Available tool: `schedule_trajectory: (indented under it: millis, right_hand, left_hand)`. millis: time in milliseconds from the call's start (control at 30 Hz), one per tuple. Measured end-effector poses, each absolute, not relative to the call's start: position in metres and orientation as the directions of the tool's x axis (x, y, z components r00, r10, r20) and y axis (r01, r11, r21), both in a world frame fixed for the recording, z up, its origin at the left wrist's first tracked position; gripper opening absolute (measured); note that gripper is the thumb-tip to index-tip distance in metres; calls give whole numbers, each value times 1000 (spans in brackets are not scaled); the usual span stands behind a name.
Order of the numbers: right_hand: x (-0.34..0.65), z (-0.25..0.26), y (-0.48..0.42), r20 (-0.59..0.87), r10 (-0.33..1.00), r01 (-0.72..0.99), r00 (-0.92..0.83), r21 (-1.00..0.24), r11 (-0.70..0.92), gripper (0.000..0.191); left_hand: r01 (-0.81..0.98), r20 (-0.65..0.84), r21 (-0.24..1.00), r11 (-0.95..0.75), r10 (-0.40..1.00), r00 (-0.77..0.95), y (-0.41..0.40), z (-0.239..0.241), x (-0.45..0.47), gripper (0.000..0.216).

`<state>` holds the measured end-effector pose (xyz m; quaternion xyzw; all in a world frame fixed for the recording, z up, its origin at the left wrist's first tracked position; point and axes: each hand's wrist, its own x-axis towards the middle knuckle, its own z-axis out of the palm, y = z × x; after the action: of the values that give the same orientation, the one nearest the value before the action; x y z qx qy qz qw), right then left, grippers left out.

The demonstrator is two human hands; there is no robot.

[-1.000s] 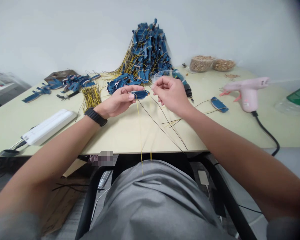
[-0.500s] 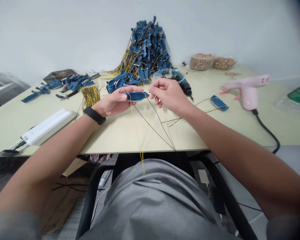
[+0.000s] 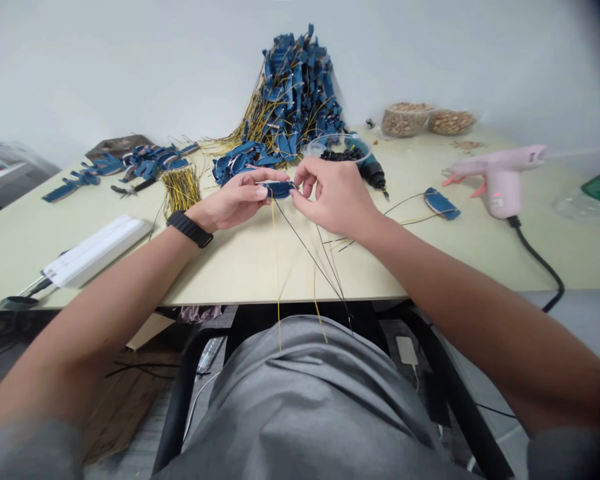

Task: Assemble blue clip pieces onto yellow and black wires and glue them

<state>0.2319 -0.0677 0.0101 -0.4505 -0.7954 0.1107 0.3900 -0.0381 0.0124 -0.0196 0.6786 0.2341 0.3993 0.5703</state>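
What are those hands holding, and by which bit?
A small blue piece: the left hand pinches the left end; the right hand is at the right end, its grip unclear.

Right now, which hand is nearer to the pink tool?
Right. The right hand is apart from the pink tool, to its left in the picture; the left hand is farther that way, beyond the right hand.

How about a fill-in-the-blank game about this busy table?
1. The small piece in the left hand is coloured ____.
2. Thin wires hang from it, some dark and some bright ____.
3. The black wristband is on the person's ____ wrist.
4. The gun-shaped tool has a body coloured ____.

Missing words: blue; yellow; left; pink.
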Motion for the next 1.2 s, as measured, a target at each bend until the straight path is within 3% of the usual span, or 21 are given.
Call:
schedule_trajectory:
  millis: [367, 500, 733, 900, 1100, 1200]
  right_hand:
    - [233, 0, -60, 576, 739, 735, -350, -320, 597, 4]
    - [231, -5, -59, 592, 720, 760, -361, -261, 595, 8]
    - [232, 1, -57, 551, 790, 713, -269, -438, 548, 15]
    - [232, 5, -54, 528, 811, 687, -252, -493, 534, 20]
    - [230, 8, -55, 483, 851, 556, -206, -659, 508, 31]
    - [229, 11, -57, 383, 905, 462, -183, -780, 423, 35]
  left_hand:
    - [-111, 253, 967, -230, 804, 538, 4, -18, -31, 76]
    - [-98, 252, 966, -239, 795, 552, 3, -18, -29, 76]
    - [-81, 257, 964, -255, 794, 551, 5, -18, -28, 78]
    - [-85, 249, 966, -244, 787, 565, 7, -19, -28, 81]
    - [-80, 239, 968, -237, 777, 582, 10, -22, -29, 77]
    - [-68, 230, 970, -234, 788, 570, 8, -21, -27, 79]
